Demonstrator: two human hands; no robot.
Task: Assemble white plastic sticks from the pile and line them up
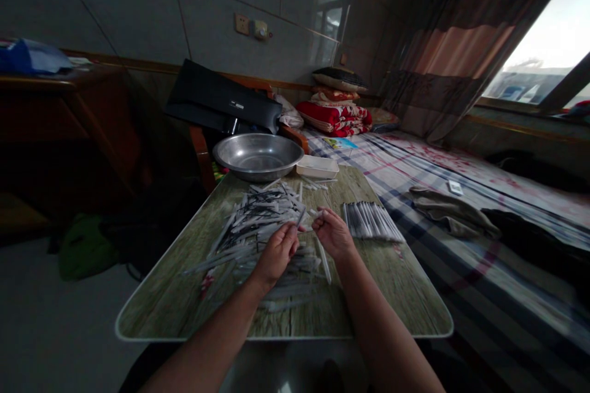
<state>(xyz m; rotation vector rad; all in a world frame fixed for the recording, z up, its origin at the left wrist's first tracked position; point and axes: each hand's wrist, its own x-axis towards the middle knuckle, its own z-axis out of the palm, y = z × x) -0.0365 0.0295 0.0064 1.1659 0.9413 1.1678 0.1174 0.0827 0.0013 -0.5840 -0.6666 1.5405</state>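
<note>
Over the middle of a wood-grain table [396,301], my left hand [276,252] and my right hand [332,233] almost meet, both with fingers curled in a pinch. Between them they hold a thin whitish stick-like piece [306,227]; a second long pale stick [324,261] hangs down under my right hand. A loose heap of several similar pale and dark thin sticks [258,215] lies under and beyond my left hand. To the right of my right hand sits a neat row of aligned sticks [370,221].
A metal basin [257,156] and a white shallow tray [317,166] stand at the table's far end. A bed with striped sheets [461,196], folded blankets [335,115] and a curtain borders the right. A dark chair [221,104] and a wooden desk [69,92] lie left.
</note>
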